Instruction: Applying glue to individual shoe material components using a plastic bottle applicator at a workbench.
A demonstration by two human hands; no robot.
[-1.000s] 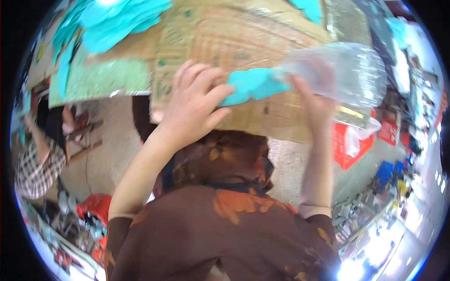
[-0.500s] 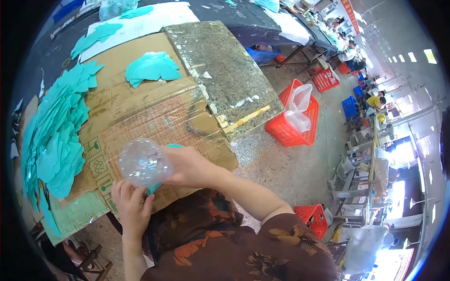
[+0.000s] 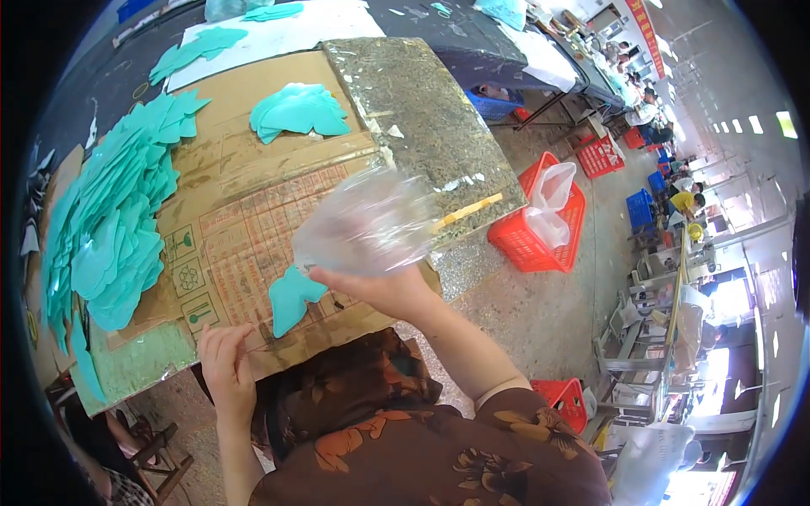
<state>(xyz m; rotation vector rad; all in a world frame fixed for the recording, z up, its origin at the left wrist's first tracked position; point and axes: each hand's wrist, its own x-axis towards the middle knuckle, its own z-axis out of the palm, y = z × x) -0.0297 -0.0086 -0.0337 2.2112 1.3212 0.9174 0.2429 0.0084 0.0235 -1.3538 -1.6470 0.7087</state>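
Note:
My right hand grips a clear, bulging plastic piece, smeared by motion; whether it is a bottle or a bag I cannot make out. It hangs above the right part of the cardboard. Just left of that hand's fingertips, a teal butterfly-shaped cutout lies on the cardboard, partly covered. My left hand rests at the cardboard's near edge, fingers loosely bent and thumb apart, with nothing seen in it. Farther off sits a small stack of teal cutouts, and a large heap of teal cutouts fills the left side.
A speckled, worn board adjoins the cardboard on the right. Beyond it, a red plastic basket with white bags stands on the floor; another red basket is nearer. A dark table runs along the back. People work at the far right.
My right hand has swung the clear plastic piece right, away from my left hand, uncovering the teal cutout. My left hand stays near the cardboard edge. The whole view has shifted slightly.

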